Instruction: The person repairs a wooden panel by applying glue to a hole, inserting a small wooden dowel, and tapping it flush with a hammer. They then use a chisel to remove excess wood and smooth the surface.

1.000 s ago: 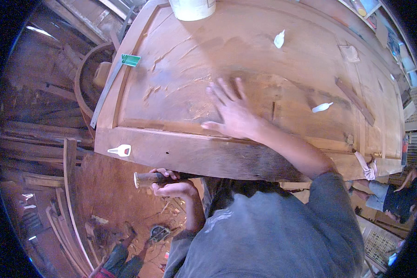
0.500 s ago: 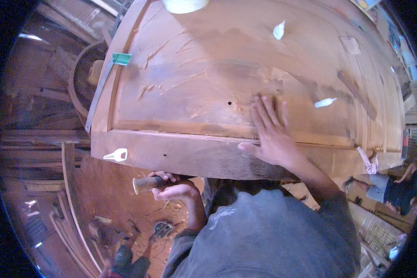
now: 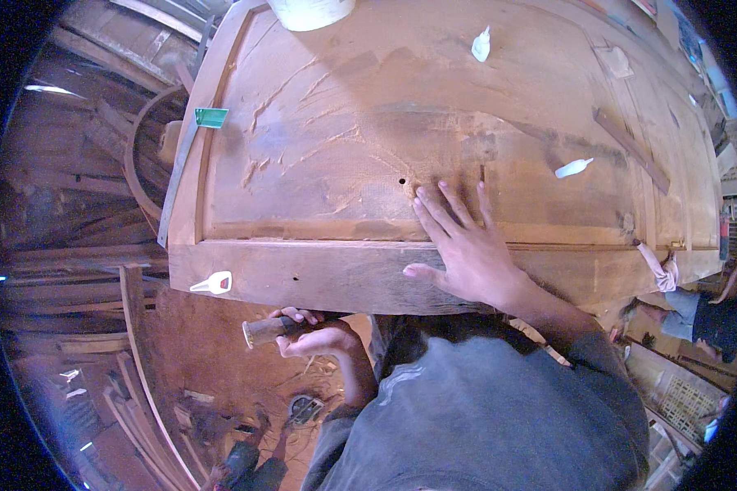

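Timber off-cuts and curved brown laths (image 3: 82, 245) lie far out past the left hand, low in shadow. Left hand (image 3: 307, 334) hangs below the near edge of the large brown wooden door panel (image 3: 319, 270), fingers curled tight round a short wooden tool handle (image 3: 264, 330); grip and place much as half a second ago. Small white glue bottle (image 3: 213, 284) lies on the panel's near rail, just up and left of that hand. Green card scrap (image 3: 211, 117) sits further up, on the left stile. Small dark hole (image 3: 402, 181) in the recessed field, just left of the right fingertips. Right hand (image 3: 467, 250) rests flat on the panel, fingers spread, thumb out along the near rail; a second ago it lay further left, it has since slid rightward and sits a little right of its spot half a second back. White tube (image 3: 573, 168) lies up and right of it; another white tube (image 3: 481, 45) well above. White bucket base (image 3: 311, 12) at the far edge.
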The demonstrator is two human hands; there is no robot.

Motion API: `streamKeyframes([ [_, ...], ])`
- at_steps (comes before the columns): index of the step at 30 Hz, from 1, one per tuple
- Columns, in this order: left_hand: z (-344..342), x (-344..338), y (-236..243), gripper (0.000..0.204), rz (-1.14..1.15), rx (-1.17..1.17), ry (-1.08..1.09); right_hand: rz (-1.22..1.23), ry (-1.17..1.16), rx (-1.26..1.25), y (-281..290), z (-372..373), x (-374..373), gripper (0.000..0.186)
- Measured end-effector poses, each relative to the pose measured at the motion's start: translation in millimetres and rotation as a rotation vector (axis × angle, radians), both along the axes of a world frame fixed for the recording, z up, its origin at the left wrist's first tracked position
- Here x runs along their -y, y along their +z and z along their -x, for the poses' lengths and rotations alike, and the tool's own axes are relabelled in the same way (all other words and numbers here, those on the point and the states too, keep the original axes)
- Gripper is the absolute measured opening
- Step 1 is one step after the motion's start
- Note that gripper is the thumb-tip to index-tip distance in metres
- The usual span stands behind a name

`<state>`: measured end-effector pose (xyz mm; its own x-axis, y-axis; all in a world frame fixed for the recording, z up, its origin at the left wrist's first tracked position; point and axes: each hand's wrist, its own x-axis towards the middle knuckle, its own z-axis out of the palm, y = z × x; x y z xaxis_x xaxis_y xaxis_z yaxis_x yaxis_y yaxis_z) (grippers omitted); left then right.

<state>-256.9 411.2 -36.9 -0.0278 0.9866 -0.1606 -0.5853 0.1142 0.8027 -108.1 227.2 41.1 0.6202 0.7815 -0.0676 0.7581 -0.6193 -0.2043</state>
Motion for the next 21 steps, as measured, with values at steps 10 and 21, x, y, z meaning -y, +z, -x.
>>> streamKeyframes([
  [10,2,-1,-11,0.045,-0.076,-0.094,0.056,-0.052,-0.063,0.053,-5,-23,-19,0.085],
  [21,-2,3,-2,0.047,0.009,-0.02,0.055,0.004,-0.063,0.057,-16,-35,-22,0.09],
])
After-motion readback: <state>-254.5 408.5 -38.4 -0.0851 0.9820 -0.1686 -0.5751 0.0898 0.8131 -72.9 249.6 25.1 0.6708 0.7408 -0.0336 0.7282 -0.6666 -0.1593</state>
